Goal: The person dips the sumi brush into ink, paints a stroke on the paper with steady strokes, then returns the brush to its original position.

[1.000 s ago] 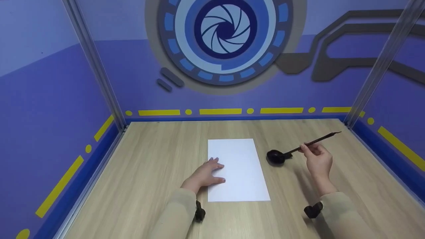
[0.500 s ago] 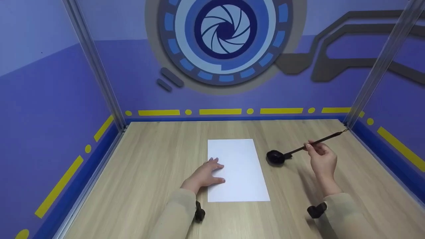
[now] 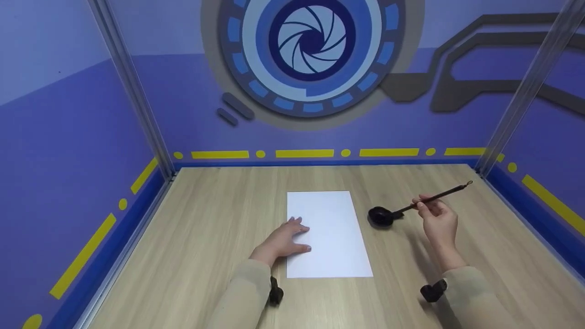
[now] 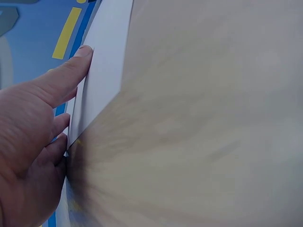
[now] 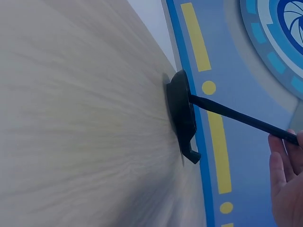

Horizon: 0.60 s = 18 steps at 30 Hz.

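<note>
A white sheet of paper (image 3: 332, 233) lies flat in the middle of the wooden table. My left hand (image 3: 283, 240) rests on its left edge, fingers and thumb spread, as the left wrist view also shows. To the right of the paper stands a small round black dish (image 3: 380, 217) with a short stub handle (image 5: 191, 156). My right hand (image 3: 438, 221) pinches the dark shaft of a writing brush (image 3: 445, 193) that has a hanging loop at its top end. The brush slants down to the left, its lower end inside the dish; its bristles are hidden there.
The wooden table (image 3: 205, 237) is bounded by a purple-blue back wall (image 3: 292, 137) and side walls with yellow dashes. Metal posts (image 3: 137, 91) stand at the back corners. A small black camera (image 3: 275, 292) sits on each wrist.
My right hand shifted slightly right with the brush, then back left; the brush's upper end swung with it. The dish, the paper and my left hand stayed in place.
</note>
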Available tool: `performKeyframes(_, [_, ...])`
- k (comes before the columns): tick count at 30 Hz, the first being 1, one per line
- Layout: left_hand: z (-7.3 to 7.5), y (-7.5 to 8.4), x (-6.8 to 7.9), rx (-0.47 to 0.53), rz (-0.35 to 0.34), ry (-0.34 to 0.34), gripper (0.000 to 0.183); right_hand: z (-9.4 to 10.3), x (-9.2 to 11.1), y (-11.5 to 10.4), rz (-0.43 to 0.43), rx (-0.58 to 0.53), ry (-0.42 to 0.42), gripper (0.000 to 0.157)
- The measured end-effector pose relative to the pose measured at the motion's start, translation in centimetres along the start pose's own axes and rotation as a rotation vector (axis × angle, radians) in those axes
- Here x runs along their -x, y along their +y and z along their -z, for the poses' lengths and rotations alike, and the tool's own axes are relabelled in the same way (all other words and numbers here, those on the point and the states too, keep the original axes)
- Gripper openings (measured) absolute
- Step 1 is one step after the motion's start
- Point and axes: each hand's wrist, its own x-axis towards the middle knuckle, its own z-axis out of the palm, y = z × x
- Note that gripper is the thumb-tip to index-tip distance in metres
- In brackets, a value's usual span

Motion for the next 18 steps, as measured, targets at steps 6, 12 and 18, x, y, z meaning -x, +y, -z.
performKeyframes(6, [0.13,0.17,0.02,0.012,-0.003,-0.002,0.059,0.55,-0.22,0.08,-0.004,0.025,-0.004,0.024])
performKeyframes(12, [0.19,0.28,0.09,0.019,0.012,-0.002,0.06,0.93,-0.59,-0.43,0.013,0.002,0.046,0.021])
performKeyframes(18, [0.22,0.38,0.12,0.014,0.004,0.0,0.059,0.54,-0.51,-0.81,-0.015,-0.034,0.113,0.028])
